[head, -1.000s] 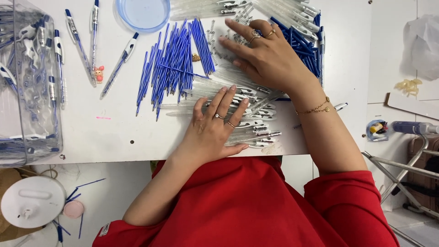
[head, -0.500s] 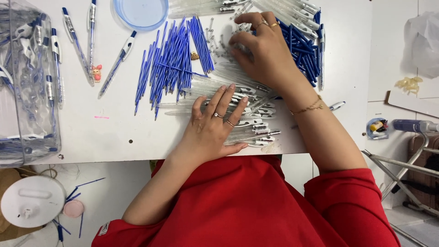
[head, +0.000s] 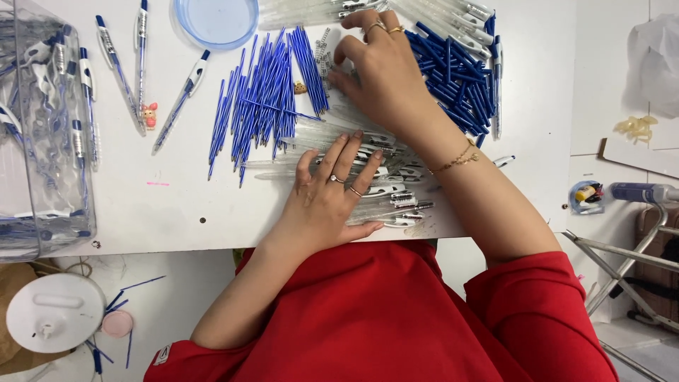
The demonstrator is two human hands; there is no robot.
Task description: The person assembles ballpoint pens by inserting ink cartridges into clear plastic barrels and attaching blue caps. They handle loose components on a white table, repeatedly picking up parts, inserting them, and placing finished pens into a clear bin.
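My left hand lies flat, fingers spread, on a heap of clear pen barrels with white clips near the table's front edge. My right hand reaches further back, fingers curled over small springs between the blue refills and a pile of blue pen parts. Whether the right fingers pinch anything is hidden. Rings are on both hands, and a gold bracelet circles the right wrist.
Assembled blue-and-white pens lie at the left beside a clear plastic bin holding more. A pale blue dish sits at the back. More clear barrels lie at the back edge. A white lid rests on the floor.
My right hand has slid left and back, from the blue pen parts to the springs, curling its fingers. My left hand has stayed flat on the clear barrels.
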